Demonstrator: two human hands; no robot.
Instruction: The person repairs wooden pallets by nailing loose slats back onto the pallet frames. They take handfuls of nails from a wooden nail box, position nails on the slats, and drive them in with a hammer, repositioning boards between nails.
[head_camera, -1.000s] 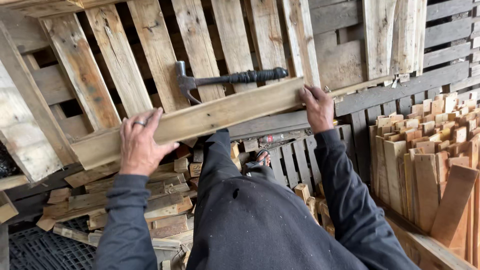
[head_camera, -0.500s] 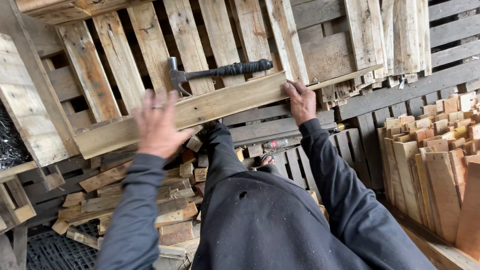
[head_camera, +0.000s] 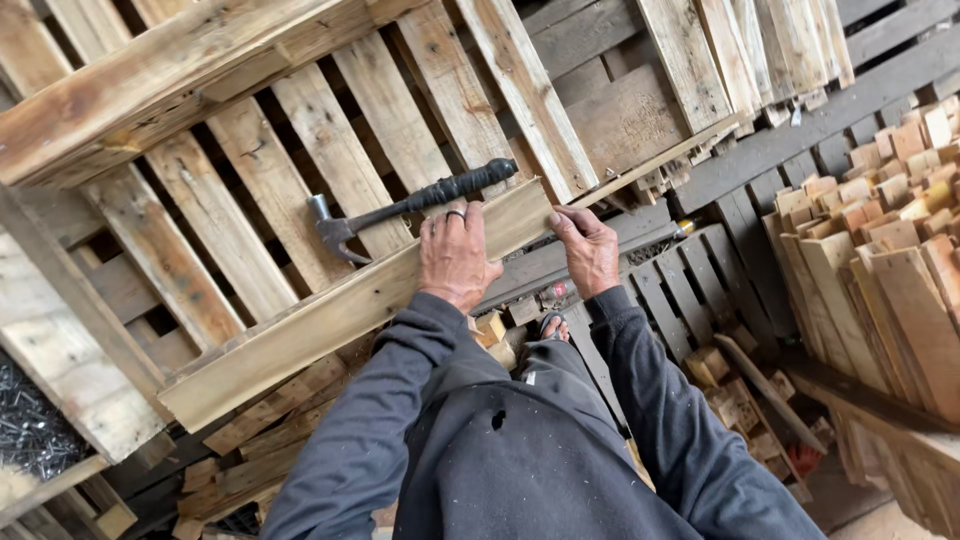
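Just plank (head_camera: 340, 315) end under grip

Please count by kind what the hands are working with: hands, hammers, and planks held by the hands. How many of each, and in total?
Hands: 2, the left hand and the right hand
Hammers: 1, the hammer lying on the pallet
Held planks: 1, the plank, both hands on it
Total: 4
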